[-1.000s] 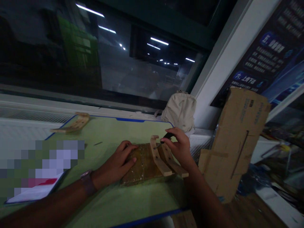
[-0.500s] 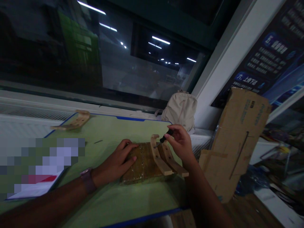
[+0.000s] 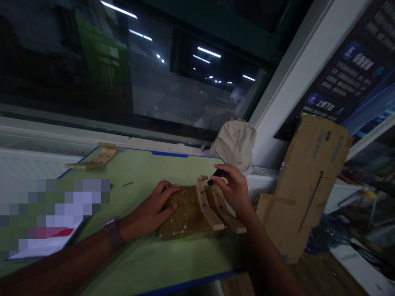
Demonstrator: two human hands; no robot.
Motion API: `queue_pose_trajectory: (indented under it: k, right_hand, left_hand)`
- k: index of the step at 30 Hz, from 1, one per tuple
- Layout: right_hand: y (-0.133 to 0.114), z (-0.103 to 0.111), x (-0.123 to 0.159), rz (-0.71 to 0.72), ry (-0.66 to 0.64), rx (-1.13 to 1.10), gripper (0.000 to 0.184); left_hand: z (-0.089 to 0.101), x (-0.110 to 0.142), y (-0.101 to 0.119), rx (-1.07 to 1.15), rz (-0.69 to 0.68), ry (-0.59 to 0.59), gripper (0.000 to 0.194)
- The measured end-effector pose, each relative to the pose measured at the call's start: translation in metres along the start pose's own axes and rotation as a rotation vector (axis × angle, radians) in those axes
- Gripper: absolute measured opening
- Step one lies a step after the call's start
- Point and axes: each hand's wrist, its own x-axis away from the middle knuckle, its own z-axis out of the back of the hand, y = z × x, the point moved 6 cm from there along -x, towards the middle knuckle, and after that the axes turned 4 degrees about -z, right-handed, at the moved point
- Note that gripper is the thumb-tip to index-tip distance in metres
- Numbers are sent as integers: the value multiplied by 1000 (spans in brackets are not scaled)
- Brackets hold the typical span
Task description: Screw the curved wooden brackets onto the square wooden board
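My right hand [image 3: 233, 185] pinches the black handle of a small screwdriver [image 3: 213, 177]. Its thin shaft slants down to the far part of a curved wooden piece [image 3: 206, 209] with dark holes or screw heads. Beside that piece, to the right, is a similar curved wooden piece [image 3: 226, 213]. Both lie across the right end of a flat package wrapped in brown tape [image 3: 182, 216]. My left hand [image 3: 159, 207] grips the package's left end, thumb on top and fingers curled by the far edge.
A third curved wooden piece [image 3: 100, 158] sits at the far left corner of the green tabletop [image 3: 138, 162]. A thin dark rod [image 3: 127, 183] lies near it. Behind the table are a beige backpack [image 3: 236, 139] and the window; a tall cardboard box [image 3: 304, 185] stands at right.
My right hand rose slightly with the screwdriver, then came back down and turned a little. The wooden pieces shifted very slightly. My left hand keeps its place on the package.
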Motion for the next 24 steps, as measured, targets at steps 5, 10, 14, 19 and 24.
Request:
queue_pose_trajectory:
  k: [5, 10, 14, 19, 24]
  right_hand:
    - [-11, -10, 1, 37, -180, -76, 33]
    - [4, -8, 5, -67, -62, -102, 30]
    - [-2, 2, 4, 16, 79, 47, 26]
    - [-23, -7, 0, 110, -86, 41, 26]
    - [-4, -13, 1, -78, -91, -215, 24]
  left_hand:
    - [0, 0, 0, 14, 4, -6, 37]
    - [3, -3, 5, 25, 3, -36, 36]
    - [2, -2, 4, 14, 1, -31, 36]
    - [0, -1, 3, 12, 1, -34, 37]
    - [2, -3, 7, 30, 17, -60, 36]
